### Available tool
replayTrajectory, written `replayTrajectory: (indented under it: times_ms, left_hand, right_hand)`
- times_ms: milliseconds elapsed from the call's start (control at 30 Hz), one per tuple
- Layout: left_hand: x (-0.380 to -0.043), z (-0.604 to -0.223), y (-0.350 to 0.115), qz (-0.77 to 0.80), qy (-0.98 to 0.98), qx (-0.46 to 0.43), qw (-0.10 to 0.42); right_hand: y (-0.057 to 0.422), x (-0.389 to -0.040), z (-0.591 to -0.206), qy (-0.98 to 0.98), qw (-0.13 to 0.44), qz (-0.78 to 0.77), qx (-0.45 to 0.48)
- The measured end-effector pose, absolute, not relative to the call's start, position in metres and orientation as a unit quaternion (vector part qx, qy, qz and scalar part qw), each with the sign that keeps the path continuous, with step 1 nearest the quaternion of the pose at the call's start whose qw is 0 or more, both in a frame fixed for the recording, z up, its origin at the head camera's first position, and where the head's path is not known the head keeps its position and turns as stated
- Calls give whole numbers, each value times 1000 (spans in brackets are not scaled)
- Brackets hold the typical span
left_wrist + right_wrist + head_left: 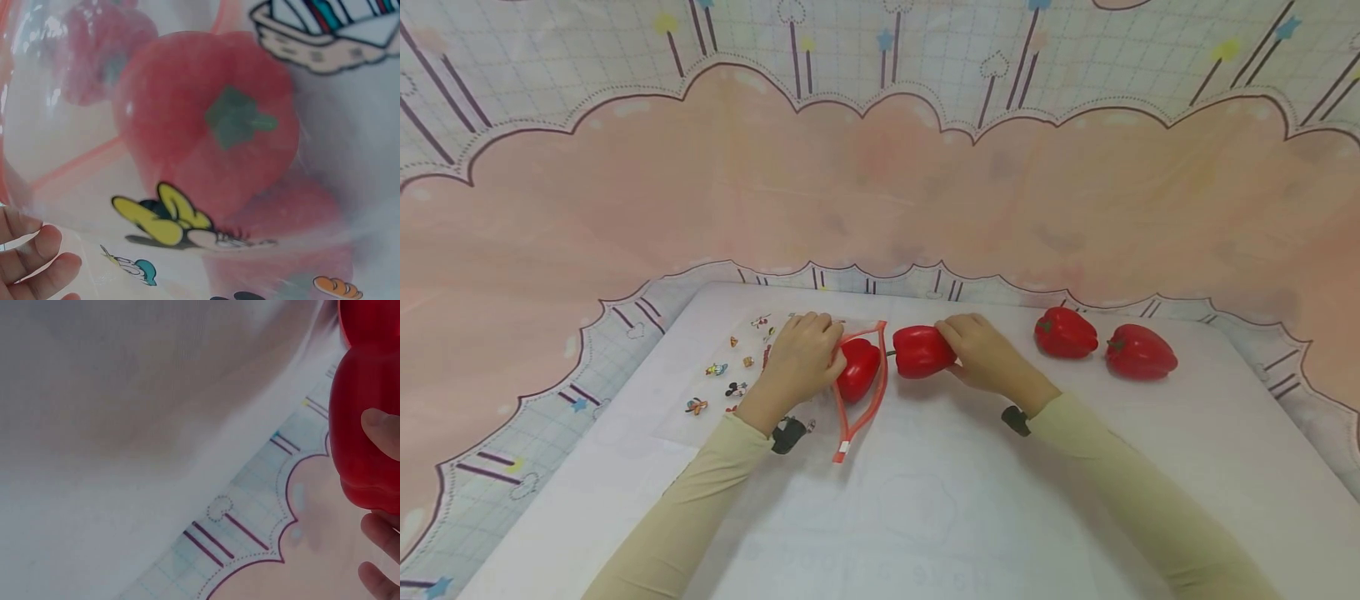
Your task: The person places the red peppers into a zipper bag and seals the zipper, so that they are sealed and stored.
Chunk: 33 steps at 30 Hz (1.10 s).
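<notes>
My left hand (801, 354) grips a clear plastic zip bag by its red-orange rim (878, 398); cartoon figures are printed on the bag. The bag's mouth gapes toward the right, with a red bell pepper (859, 371) just inside. Through the film in the left wrist view, a pepper with a green stem (169, 112) and another pepper (287, 244) below it show. My right hand (988, 354) holds a red bell pepper (921, 354) by its blunt end, its stem pointing at the bag's mouth. In the right wrist view the thumb (384, 431) presses on this pepper.
Two more red bell peppers, one (1065, 333) beside the other (1141, 352), lie at the back right of the white table (940, 517). A patterned peach cloth (887, 183) hangs behind the table and surrounds its edges.
</notes>
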<state>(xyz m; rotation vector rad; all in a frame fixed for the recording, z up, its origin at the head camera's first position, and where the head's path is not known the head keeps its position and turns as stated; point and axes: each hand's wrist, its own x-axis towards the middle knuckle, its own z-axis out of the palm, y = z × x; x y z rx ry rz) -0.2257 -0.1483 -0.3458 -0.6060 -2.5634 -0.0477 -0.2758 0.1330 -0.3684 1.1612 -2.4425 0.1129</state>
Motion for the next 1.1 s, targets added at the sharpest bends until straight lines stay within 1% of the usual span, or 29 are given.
replayTrajectory:
  times_ms: [267,600,900,1100]
  left_hand:
    - [-225,-346,-148,-11,-945,-219,243]
    - [-224,-344,-146,-18,-947,-218,235]
    - [-224,-343,-145,-13,-946,-218,239]
    - [-225,-343,-145,-19,-946,-217,240]
  right_hand:
    - [124,-271,-375,-880,210,36,424]
    - [115,-267,-373,-895,177,35,407]
    - [108,-268,-373,-892,182,32,412]
    - [108,-271,-372,-900,185,27,395]
